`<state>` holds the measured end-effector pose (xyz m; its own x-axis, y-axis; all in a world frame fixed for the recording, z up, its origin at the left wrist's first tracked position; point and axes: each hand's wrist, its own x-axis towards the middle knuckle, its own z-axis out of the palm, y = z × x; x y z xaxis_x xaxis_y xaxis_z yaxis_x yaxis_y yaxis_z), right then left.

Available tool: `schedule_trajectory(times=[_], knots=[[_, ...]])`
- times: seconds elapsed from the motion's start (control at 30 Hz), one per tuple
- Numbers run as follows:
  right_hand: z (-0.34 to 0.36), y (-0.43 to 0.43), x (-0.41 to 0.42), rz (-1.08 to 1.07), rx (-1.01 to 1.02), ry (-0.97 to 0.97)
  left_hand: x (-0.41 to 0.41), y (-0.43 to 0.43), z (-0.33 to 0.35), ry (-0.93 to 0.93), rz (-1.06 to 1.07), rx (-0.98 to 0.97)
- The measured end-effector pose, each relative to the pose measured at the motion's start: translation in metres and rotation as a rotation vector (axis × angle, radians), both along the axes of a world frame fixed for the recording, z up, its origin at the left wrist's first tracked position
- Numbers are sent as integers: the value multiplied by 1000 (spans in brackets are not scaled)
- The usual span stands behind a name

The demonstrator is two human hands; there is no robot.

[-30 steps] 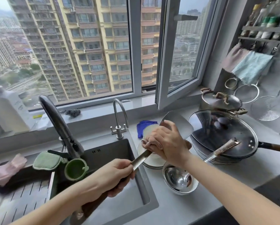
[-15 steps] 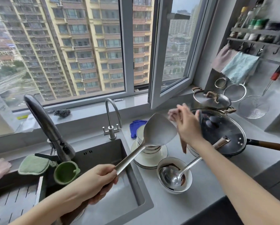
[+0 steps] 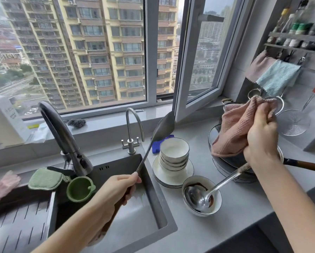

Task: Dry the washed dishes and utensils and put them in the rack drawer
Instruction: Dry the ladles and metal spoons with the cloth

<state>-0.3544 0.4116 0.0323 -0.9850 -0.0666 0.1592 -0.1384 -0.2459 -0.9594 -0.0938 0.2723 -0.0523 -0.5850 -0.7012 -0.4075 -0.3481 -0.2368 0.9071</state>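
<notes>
My left hand (image 3: pixel 116 190) grips the handle of a steel spatula (image 3: pixel 163 127), whose blade points up and away above the sink's right edge. My right hand (image 3: pixel 262 137) is closed on a pink dish cloth (image 3: pixel 235 128), held up over the wok lid (image 3: pixel 226 161) at the right, apart from the spatula. A stack of white bowls (image 3: pixel 174 152) sits on stacked plates (image 3: pixel 173 175) beside the sink. In front of them a steel ladle (image 3: pixel 198 197) rests in another bowl (image 3: pixel 201 197), its handle leaning toward the wok.
The sink (image 3: pixel 153 225) lies below my left hand, with a dark faucet (image 3: pixel 61 132) and a small tap (image 3: pixel 132 132) behind it. A green cup (image 3: pixel 79 189) and green pad (image 3: pixel 45 178) sit left. Cloths (image 3: pixel 277 77) and strainers (image 3: pixel 293 122) hang at the right wall.
My right hand left the spatula blade and moved right and up with the pink cloth, now bunched over the wok lid. The spatula turned edge-on and tilted more upright.
</notes>
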Motion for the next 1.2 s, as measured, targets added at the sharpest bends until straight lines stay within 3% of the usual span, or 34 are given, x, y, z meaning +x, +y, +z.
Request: schedule_trajectory(times=[0.27,0.43,0.53,0.6,0.7,0.77,0.83,0.97,1.1,1.2], knots=[[-6,-12,49,97,18,202,-3,-6,14,109,21,-160],[-29,-33,109,170,76,828,-13,-2,10,106,-52,-60],[-73,-67,119,252,390,1261,-15,5,11,116,-110,-10],[-97,-84,119,307,606,1373,-12,8,8,51,-154,-158],[-105,-91,109,292,692,1336,0,4,-4,-122,-200,-549],[-97,-93,105,223,675,1271,7,-1,-9,-193,-208,-708],[-89,-95,100,193,670,1154,13,-3,-11,-195,-206,-737],[-68,-97,76,223,689,739,31,-3,-23,-221,-235,-826],[-68,-92,45,292,815,674,55,-12,-37,-201,-337,-836],[-80,-76,14,312,798,444,67,-17,-37,-175,-348,-850]])
